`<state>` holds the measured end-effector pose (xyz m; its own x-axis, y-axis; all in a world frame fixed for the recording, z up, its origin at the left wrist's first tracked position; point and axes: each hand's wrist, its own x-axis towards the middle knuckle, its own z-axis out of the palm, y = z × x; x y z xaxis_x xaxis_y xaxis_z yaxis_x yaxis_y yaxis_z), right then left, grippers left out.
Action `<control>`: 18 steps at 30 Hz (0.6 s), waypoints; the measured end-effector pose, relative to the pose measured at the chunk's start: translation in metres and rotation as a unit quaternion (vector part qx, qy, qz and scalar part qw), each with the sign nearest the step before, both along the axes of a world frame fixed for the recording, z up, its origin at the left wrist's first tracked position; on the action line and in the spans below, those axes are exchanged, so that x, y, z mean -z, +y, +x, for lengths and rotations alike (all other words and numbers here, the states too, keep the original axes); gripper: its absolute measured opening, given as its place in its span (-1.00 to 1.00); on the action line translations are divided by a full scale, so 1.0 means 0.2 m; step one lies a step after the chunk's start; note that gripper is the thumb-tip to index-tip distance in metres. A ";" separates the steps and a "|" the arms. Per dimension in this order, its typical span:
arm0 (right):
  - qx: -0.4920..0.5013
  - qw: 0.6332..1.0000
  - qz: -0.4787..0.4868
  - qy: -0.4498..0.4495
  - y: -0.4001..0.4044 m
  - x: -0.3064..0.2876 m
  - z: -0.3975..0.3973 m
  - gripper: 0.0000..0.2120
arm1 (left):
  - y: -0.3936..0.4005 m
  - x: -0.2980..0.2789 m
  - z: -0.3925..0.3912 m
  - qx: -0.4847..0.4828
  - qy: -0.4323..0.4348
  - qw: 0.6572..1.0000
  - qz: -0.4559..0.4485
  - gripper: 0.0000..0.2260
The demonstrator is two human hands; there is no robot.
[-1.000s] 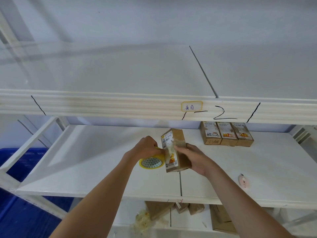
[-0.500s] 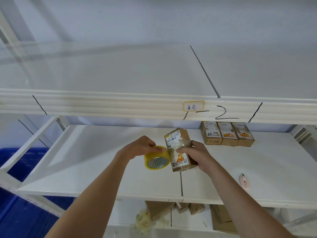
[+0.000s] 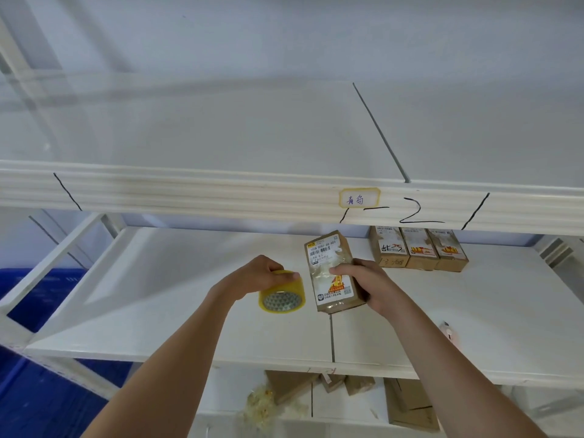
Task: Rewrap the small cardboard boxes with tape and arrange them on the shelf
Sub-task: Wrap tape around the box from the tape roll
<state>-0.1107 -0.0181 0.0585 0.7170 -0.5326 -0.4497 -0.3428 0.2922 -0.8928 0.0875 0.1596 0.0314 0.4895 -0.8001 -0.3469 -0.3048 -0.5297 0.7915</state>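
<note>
Midway through the job, a person works at a white shelf (image 3: 158, 311), the left hand (image 3: 256, 276) curled over a yellow tape roll (image 3: 282, 295) and the right hand (image 3: 363, 282) gripping a small cardboard box (image 3: 333, 273), held tilted just above the middle of the shelf, tape already glossy across its label. Further right, three finished boxes (image 3: 418, 249) stand touching in a row against the shelf's back edge, apparently wrapped and placed. More cardboard (image 3: 407, 403) and a wad of crumpled tape (image 3: 262, 406) lie on the tier below, so work likely remains. A small pink object (image 3: 450, 333) rests near the shelf's front right edge. Above, a handwritten label (image 3: 359, 198) marks the upper shelf's rim; pale walls stand behind, blue flooring (image 3: 31, 406) at left.
</note>
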 end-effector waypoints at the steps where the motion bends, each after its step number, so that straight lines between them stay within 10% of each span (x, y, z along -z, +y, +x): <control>1: 0.003 1.000 0.004 -0.006 -0.02 0.00 -0.01 -0.64 | 0.01 0.00 0.01 0.013 0.016 1.000 -0.015 -0.57; 6: -0.009 1.000 0.003 0.002 -0.03 0.00 -0.04 -0.64 | 0.02 0.04 0.06 0.015 0.007 1.000 0.014 -0.78; 12: -0.028 0.999 0.027 -0.037 0.00 -0.02 -0.04 -0.64 | -0.01 0.08 0.09 -0.035 -0.111 0.990 0.085 -0.64; 18: -0.021 0.989 0.126 -0.074 0.06 -0.06 -0.04 -0.68 | -0.10 0.04 0.02 -0.021 -0.054 0.996 0.066 -0.60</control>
<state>-0.1183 -0.0054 0.0714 0.8039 -0.3846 -0.4536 -0.2312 0.5007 -0.8342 0.0906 0.1397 0.0225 0.5622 -0.7291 -0.3903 -0.3604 -0.6408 0.6778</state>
